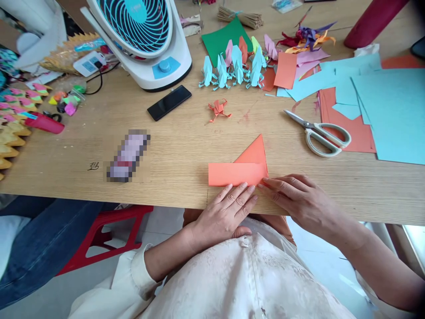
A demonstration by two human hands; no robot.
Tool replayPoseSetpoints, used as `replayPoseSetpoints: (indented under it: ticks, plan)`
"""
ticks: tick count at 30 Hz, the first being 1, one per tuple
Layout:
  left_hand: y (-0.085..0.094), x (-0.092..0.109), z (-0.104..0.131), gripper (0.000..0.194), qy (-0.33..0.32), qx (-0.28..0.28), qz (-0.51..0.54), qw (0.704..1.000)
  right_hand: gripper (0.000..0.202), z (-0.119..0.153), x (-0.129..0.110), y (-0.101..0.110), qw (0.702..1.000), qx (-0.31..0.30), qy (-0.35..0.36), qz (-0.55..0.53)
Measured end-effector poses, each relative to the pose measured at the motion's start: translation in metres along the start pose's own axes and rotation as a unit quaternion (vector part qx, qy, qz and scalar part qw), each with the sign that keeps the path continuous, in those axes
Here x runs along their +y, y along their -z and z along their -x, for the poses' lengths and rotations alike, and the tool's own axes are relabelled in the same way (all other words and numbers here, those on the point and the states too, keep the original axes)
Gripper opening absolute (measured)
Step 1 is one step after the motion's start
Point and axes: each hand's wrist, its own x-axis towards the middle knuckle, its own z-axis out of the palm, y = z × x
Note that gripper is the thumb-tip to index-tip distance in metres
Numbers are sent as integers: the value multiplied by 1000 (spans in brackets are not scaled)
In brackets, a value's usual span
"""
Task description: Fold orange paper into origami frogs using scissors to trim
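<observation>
An orange sheet of paper lies partly folded near the table's front edge, with a long flat strip to the left and a pointed triangle sticking up at its right end. My left hand rests on its lower edge, fingers spread and lying flat. At the paper's lower right corner is my right hand, its fingers drawn together on the corner and pinching it. Above the paper sits a small folded orange figure.
White-handled scissors lie right of the paper, before blue sheets. Several folded blue figures stand at the back. A fan, a black phone and a blurred item are left. A person's leg is beside a red stool.
</observation>
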Motion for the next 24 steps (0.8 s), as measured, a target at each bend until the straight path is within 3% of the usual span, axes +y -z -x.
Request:
replayPoseSetpoints:
  ticks: [15, 24]
  plan:
    - [3, -7, -4, 76, 6, 4, 39, 999, 37, -1, 0, 3, 1000, 11, -2, -14]
    - [5, -5, -7, 74, 12, -2, 24, 1000, 38, 1, -1, 1, 1000, -19, -3, 13]
